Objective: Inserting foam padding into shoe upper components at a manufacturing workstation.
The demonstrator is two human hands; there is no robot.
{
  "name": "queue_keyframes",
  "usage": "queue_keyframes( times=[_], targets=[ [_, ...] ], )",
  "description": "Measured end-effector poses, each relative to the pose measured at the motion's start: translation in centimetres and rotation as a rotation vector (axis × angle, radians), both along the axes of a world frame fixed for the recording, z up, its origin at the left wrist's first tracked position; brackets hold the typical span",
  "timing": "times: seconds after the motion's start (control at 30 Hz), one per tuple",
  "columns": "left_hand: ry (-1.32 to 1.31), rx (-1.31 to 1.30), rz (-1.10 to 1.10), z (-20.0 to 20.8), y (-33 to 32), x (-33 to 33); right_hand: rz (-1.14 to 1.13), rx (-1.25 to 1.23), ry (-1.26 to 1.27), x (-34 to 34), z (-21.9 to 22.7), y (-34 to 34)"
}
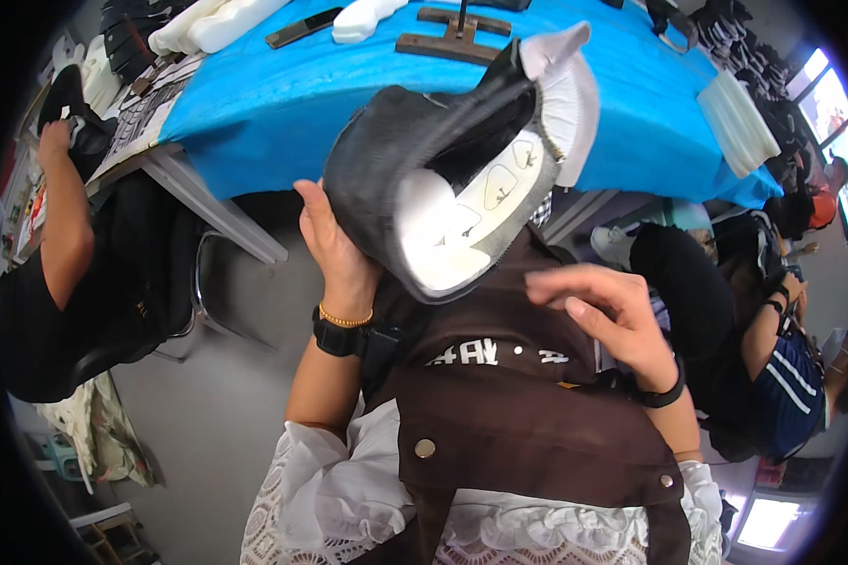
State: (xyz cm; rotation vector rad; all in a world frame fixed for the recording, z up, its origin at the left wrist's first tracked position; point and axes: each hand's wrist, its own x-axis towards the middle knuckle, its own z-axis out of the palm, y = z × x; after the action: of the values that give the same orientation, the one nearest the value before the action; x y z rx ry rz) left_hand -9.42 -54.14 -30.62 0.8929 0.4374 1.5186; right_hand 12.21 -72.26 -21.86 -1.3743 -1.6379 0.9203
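A black leather-like bag is held up in front of me, tilted, its mouth gaping toward me. Inside shows a pale lining with small dark printed figures, and a zipper edges the opening. A pale gathered flap sticks up from its upper right end. My left hand supports the bag from its left underside, thumb raised beside it; the other fingers are hidden behind it. To the right of the bag and apart from it is my right hand, holding nothing, its fingers outstretched and slightly blurred.
A table with a blue cover stands ahead, bearing a brown stand, a phone-like dark slab and white padded pieces. More white pieces lie at its right. Co-workers sit left and right; a chair is near the left one.
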Motion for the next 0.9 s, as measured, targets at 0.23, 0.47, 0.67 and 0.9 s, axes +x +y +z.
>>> queue_keyframes(
  times=[0.23, 0.47, 0.67, 0.9],
  targets=[
    [0.456, 0.460, -0.291, -0.6, -3.2, 2.2, -0.252, -0.080, 0.875, -0.6, -3.9, 3.1],
    [0.737, 0.984, -0.073, -0.7, -3.7, 3.4, -0.348, -0.301, 1.404, 1.9, -7.4, 4.4],
    [0.447, 0.585, -0.379, -1.1, -3.4, 2.6, -0.189, 0.041, 0.960, 1.5, -8.8, 2.9],
    [0.361, 0.210, -0.262, 0.8, -4.3, 3.8, -0.178, 0.028, 0.268, 0.8, -7.6, 2.9]
  ],
)
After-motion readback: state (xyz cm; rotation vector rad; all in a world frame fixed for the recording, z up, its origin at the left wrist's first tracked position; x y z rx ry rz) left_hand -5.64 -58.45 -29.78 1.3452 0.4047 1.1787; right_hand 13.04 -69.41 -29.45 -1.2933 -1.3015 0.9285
